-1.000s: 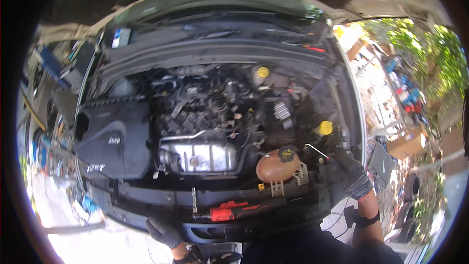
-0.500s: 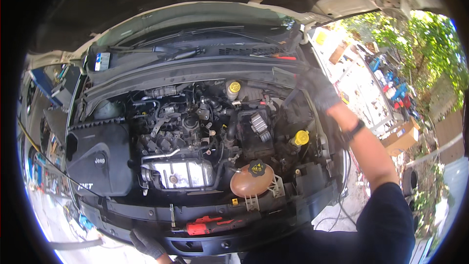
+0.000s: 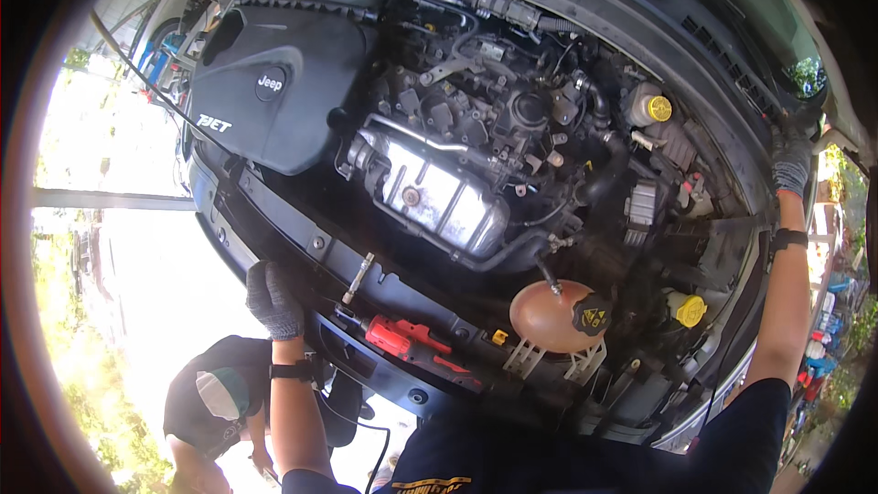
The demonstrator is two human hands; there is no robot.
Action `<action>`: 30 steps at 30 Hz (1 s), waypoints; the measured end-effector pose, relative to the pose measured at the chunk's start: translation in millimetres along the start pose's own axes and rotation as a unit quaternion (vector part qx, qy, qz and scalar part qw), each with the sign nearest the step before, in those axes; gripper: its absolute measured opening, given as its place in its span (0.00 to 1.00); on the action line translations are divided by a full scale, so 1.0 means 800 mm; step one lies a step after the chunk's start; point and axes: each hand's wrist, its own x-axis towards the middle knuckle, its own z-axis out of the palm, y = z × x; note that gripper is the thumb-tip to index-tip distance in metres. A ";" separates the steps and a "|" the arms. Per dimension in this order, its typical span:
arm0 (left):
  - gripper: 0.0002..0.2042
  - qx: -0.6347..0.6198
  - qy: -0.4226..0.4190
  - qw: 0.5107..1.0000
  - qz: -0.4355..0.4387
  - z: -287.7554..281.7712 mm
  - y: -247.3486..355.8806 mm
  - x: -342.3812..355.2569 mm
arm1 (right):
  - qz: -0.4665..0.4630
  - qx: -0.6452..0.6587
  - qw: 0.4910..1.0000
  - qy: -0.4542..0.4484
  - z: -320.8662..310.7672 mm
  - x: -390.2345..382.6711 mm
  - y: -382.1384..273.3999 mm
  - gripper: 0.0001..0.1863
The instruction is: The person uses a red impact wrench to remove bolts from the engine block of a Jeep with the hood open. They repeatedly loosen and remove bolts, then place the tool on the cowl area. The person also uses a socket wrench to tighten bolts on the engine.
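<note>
My left hand [image 3: 274,300], in a grey knitted glove, rests on the car's front edge with its fingers laid along it, holding nothing that I can see. Right of it, a red and black cordless ratchet [image 3: 402,338] lies on the front panel, a chrome extension [image 3: 358,276] standing up by its head. My right hand [image 3: 794,155], gloved too, reaches far right to the corner by the windscreen base. Its fingers are dark and partly hidden there. Between my arms lies the uncovered engine [image 3: 476,110] with a shiny metal heat shield [image 3: 430,197].
A black engine cover [image 3: 274,82] sits at the left. Front right are a brownish coolant tank [image 3: 553,316] with black cap and a yellow-capped filler [image 3: 688,309]; another yellow cap [image 3: 657,108] is farther back. Another person [image 3: 219,402] bends low at the lower left.
My view has turned and come closer over the engine. My right hand has moved from above the right fender to the windscreen corner. Another person now shows at lower left.
</note>
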 end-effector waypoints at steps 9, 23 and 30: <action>0.10 -0.145 -0.021 0.988 -0.041 0.011 -0.002 0.005 | 0.024 0.329 0.926 -0.185 -0.257 -0.151 -0.313 0.19; 0.13 -0.239 -0.019 0.971 -0.023 0.022 -0.033 0.016 | 0.025 0.257 0.904 -0.341 -0.474 -0.361 -0.543 0.29; 0.13 -0.234 -0.020 0.972 -0.006 0.012 -0.012 0.014 | -0.094 0.272 0.851 -0.439 -0.380 -0.350 -0.685 0.35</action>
